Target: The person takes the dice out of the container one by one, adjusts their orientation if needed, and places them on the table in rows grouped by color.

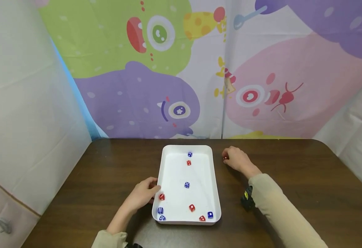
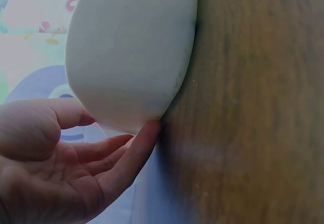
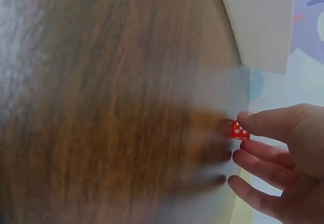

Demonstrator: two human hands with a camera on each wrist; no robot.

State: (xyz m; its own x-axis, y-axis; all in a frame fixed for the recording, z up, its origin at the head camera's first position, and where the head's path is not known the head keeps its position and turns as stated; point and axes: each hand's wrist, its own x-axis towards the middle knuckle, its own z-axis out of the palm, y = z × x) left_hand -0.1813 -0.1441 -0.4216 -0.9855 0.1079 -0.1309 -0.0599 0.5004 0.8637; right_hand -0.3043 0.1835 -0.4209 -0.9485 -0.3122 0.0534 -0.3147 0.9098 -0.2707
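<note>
A white tray (image 1: 196, 175) lies lengthwise on the table with several red and blue dice in it. My left hand (image 1: 142, 193) holds the tray's left side, its thumb at the rim and a fingertip low on the outer wall, as the left wrist view shows. Right of the tray's far corner, my right hand (image 1: 237, 159) pinches a red die (image 3: 239, 130) between thumb and fingers, low over the table. Inside the tray, a blue die (image 1: 190, 154) and a red die (image 1: 188, 162) sit near the far end. Another blue die (image 1: 187, 185) is mid-tray.
Near the tray's front wall are more dice, among them a red die (image 1: 192, 207), a blue die (image 1: 210, 215) and a blue die (image 1: 160, 210) in the left corner. The dark wooden table (image 1: 305, 186) ends at a cartoon-printed curtain (image 1: 131, 106) behind.
</note>
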